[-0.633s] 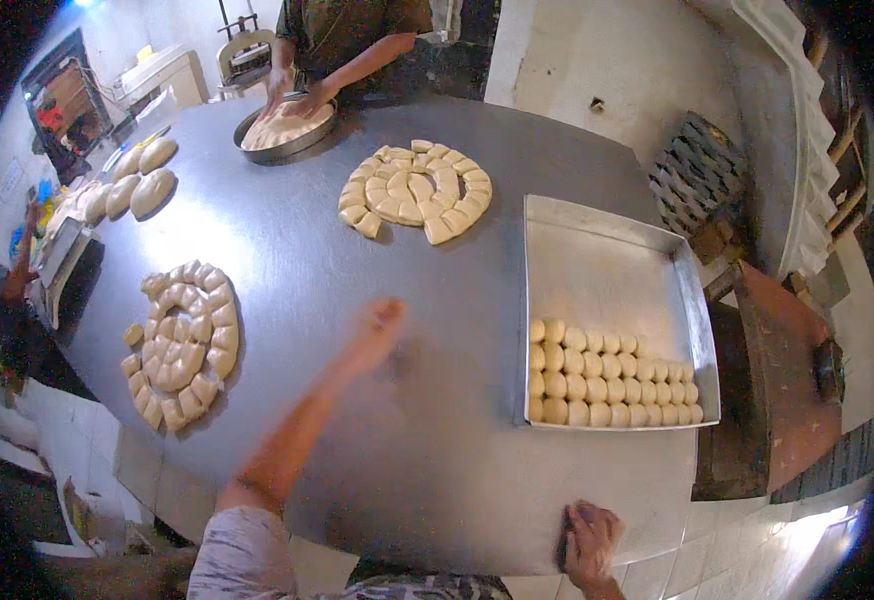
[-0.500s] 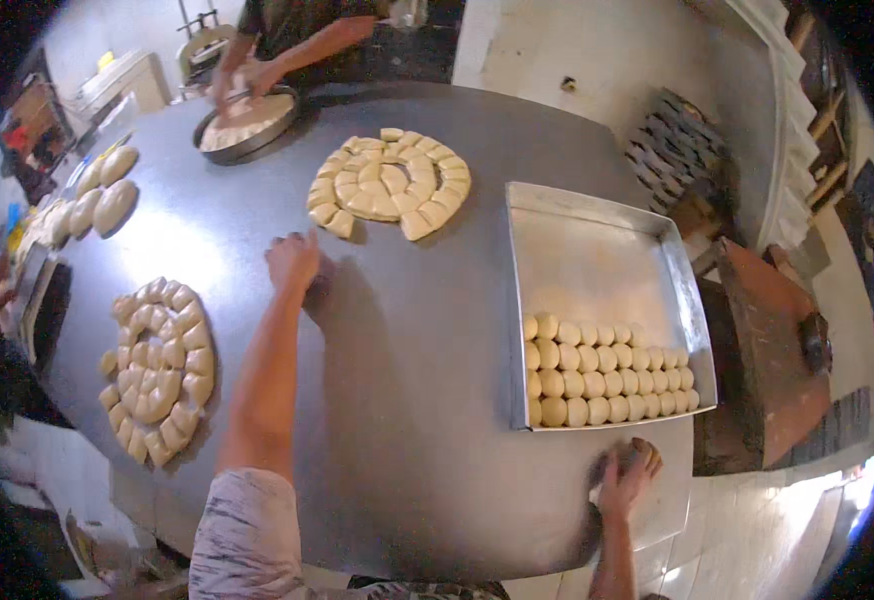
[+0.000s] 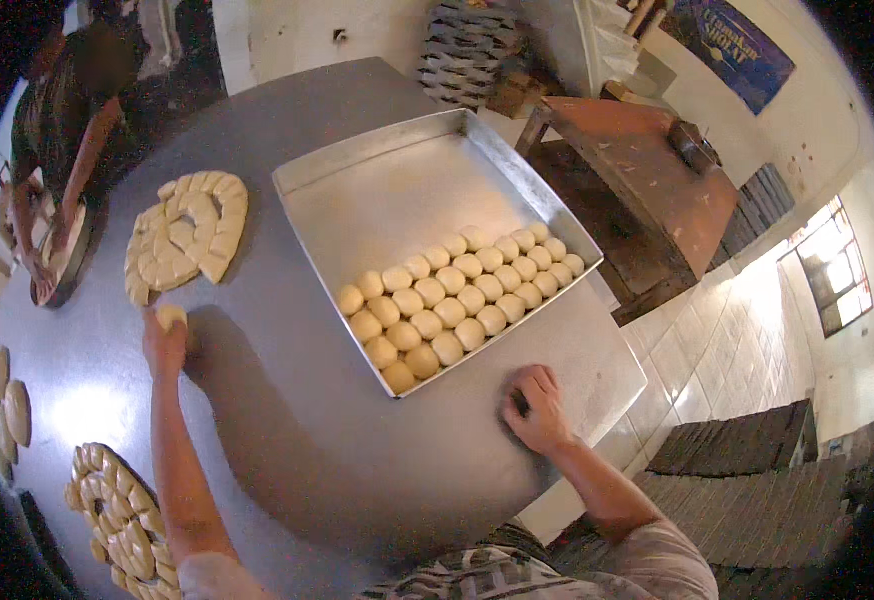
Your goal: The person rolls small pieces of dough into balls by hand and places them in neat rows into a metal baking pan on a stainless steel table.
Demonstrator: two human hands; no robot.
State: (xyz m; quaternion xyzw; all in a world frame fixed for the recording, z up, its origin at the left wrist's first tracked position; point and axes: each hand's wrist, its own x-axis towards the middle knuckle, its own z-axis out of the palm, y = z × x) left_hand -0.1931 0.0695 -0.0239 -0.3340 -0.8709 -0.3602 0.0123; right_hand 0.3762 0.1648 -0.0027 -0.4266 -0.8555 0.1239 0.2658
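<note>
My left hand [image 3: 165,342] is closed on a pale dough piece [image 3: 171,316] at the table's left-middle, just below a divided ring of cut dough [image 3: 185,230]. My right hand [image 3: 537,410] rests curled on the steel table [image 3: 417,450], below a square metal tray [image 3: 377,170]. Whether anything lies under its fingers is hidden. Rows of round dough balls [image 3: 447,310] fill the near part of the tray. A second coil of cut dough [image 3: 127,520] lies at the lower left, and several larger dough lumps [image 3: 12,410] sit at the far left.
At the upper left, a co-worker [image 3: 67,110] works over a round pan [image 3: 65,280]. Beyond the steel table stand a rusty low table [image 3: 637,170] with a pot [image 3: 695,148], stacked dark moulds [image 3: 467,55] and, at the lower right, stacks of dark trays [image 3: 737,510]. A window [image 3: 835,270] is on the right.
The view has swung to the right. My left hand has reached toward the upper dough ring and now holds a dough piece. My right hand stays curled beside the tray's near right.
</note>
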